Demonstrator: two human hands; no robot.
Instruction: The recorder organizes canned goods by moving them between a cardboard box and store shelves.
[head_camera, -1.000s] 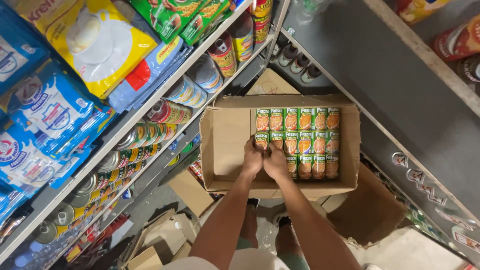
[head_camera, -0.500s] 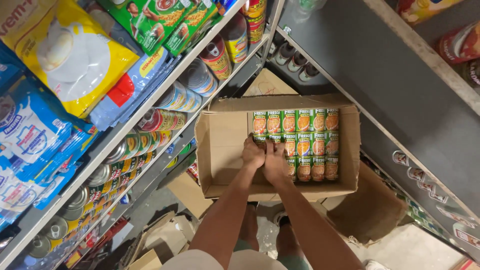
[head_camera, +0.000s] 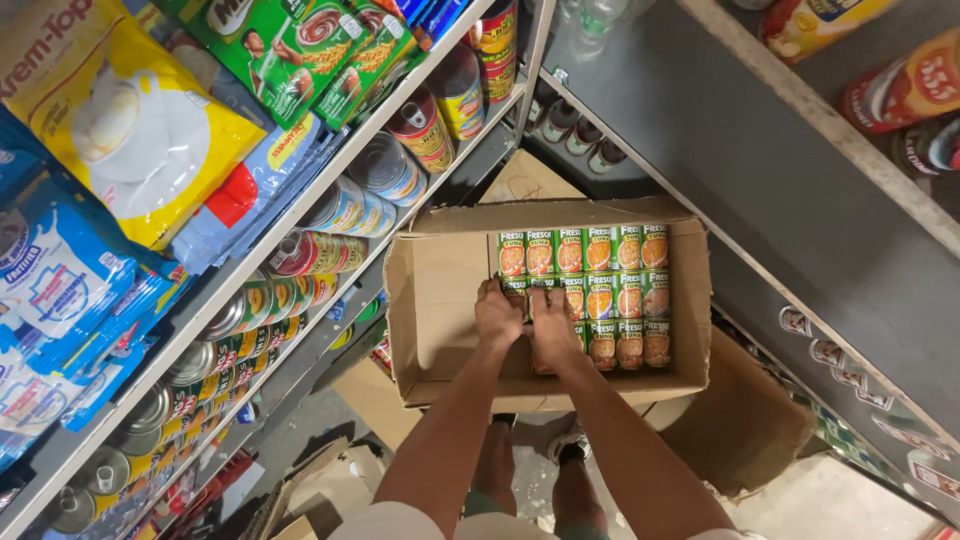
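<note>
An open cardboard box (head_camera: 440, 300) sits low in front of me, its right part packed with rows of green and orange cans (head_camera: 625, 285). The left part of the box floor is bare. My left hand (head_camera: 497, 314) rests on the leftmost column of cans, fingers curled over a can top. My right hand (head_camera: 552, 328) is pressed beside it on the neighbouring cans, fingers closed around one. Both forearms reach down from the bottom of the view, and the hands touch each other.
Shelves on the left hold bagged goods (head_camera: 120, 130) and rows of tins (head_camera: 300, 255). A grey shelf (head_camera: 760, 200) with more tins runs along the right. Flattened cardboard (head_camera: 740, 420) lies on the floor around my feet (head_camera: 570, 445).
My hands stay on the same cans at the left of the block. Only the view has shifted a little along the left shelves.
</note>
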